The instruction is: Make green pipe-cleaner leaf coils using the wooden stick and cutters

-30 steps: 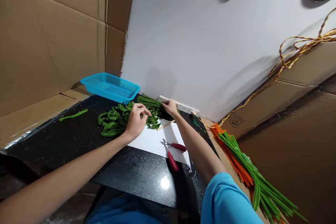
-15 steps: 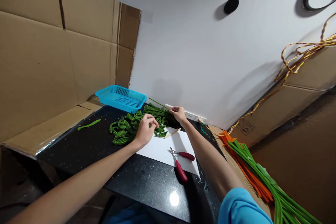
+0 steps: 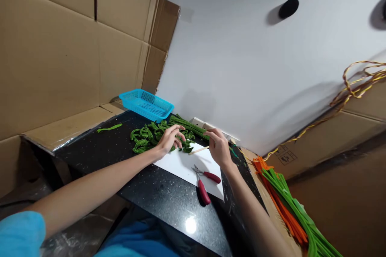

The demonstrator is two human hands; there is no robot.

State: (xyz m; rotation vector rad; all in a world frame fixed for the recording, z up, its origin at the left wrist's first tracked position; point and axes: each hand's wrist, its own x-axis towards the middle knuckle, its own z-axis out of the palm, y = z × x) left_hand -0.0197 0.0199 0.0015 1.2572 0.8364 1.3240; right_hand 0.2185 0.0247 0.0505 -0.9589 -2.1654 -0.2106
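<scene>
My left hand (image 3: pixel 171 140) hovers at the right edge of a pile of bent, leaf-shaped green pipe cleaners (image 3: pixel 143 138), its fingers apart and holding nothing visible. Over the right side of the white sheet (image 3: pixel 181 166) is my right hand (image 3: pixel 219 147), with its fingers curled inward; whatever they may hold is hidden. Behind both hands lies a bundle of straight green pipe cleaners (image 3: pixel 188 125). A thin wooden stick (image 3: pixel 199 150) rests on the sheet beside my right hand. Nearer me, red-handled pliers (image 3: pixel 204 190) lie with their handles spread.
A blue plastic basket (image 3: pixel 146 106) stands at the table's back left. One flat green strip (image 3: pixel 109 128) lies on the black tabletop (image 3: pixel 90 150). Orange strips (image 3: pixel 282 209) and green strips (image 3: pixel 289 196) lie on cardboard at right. A power strip (image 3: pixel 197 122) sits by the wall.
My right hand has come away from the straight bundle toward me; the thin green stem it pinched no longer shows. My left hand's fingers have spread. The view has shifted slightly.
</scene>
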